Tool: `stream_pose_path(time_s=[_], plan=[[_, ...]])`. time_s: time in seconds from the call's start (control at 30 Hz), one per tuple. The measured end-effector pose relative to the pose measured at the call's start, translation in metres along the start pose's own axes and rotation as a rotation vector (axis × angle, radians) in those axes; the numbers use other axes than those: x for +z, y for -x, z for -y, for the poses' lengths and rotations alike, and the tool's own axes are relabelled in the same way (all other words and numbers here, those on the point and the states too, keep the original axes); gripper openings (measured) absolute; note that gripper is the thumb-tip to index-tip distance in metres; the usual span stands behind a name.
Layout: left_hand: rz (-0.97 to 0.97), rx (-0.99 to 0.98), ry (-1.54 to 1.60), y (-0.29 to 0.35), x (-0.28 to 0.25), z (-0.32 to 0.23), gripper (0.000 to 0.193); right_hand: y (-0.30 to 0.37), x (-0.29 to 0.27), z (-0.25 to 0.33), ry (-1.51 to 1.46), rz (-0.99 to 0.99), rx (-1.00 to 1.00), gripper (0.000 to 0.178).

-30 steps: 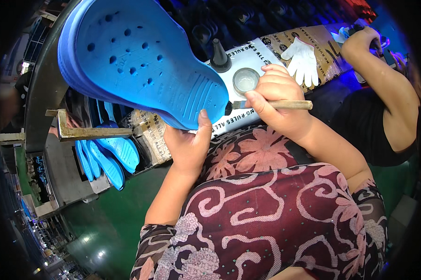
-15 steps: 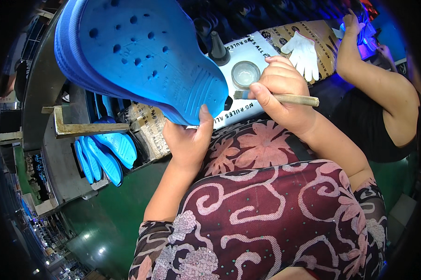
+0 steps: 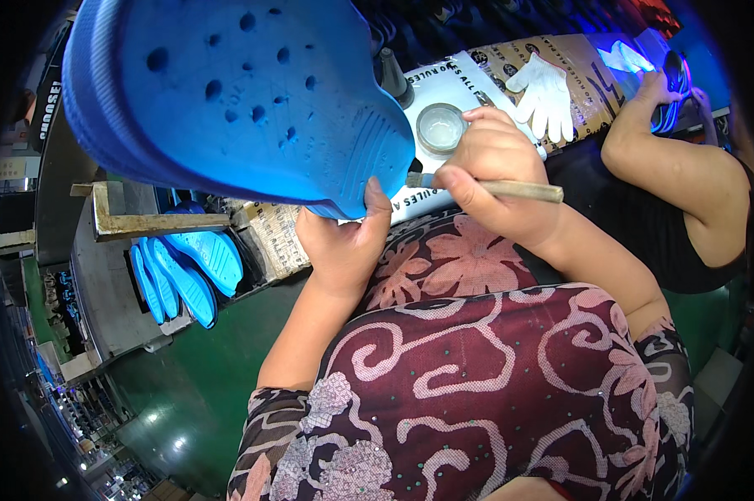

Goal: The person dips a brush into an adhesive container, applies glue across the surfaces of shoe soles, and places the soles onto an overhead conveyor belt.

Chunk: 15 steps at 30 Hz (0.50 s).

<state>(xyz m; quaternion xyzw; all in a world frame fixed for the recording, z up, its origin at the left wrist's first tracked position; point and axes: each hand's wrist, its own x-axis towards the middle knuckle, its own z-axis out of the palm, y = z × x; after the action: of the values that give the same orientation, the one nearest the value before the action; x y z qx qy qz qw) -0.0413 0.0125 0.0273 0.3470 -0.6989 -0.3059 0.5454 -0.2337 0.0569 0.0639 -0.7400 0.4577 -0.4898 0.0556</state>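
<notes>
Up front, holed blue sole (image 3: pixel 235 90); perhaps stacked

The worktop (image 3: pixel 590 83) wears brown and white printed coverings. A dark cone (image 3: pixel 393 77) stands by its far edge, a round cup (image 3: pixel 440 128) sits midway toward the near edge, and rightward lies a white glove (image 3: pixel 546 96).

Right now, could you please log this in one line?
left hand: holds blue sole | right hand: holds brush, bristles near sole | nearby: round dish
</notes>
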Motion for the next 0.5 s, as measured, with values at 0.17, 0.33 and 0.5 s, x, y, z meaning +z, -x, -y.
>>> stream_pose_path(time_s=[0.17,0.33,0.5], plan=[[-0.001,0.015,-0.033,0.000,-0.003,0.005,0.021,0.003,-0.006,0.002,0.037,0.074,0.016,0.024],[-0.031,0.024,-0.016,0.002,-0.002,0.004,0.021,-0.002,-0.004,0.005,-0.035,0.005,0.068,0.025],[-0.012,0.062,-0.045,-0.003,-0.004,-0.002,0.017,0.001,0.001,0.001,0.082,0.050,0.030,0.024]])
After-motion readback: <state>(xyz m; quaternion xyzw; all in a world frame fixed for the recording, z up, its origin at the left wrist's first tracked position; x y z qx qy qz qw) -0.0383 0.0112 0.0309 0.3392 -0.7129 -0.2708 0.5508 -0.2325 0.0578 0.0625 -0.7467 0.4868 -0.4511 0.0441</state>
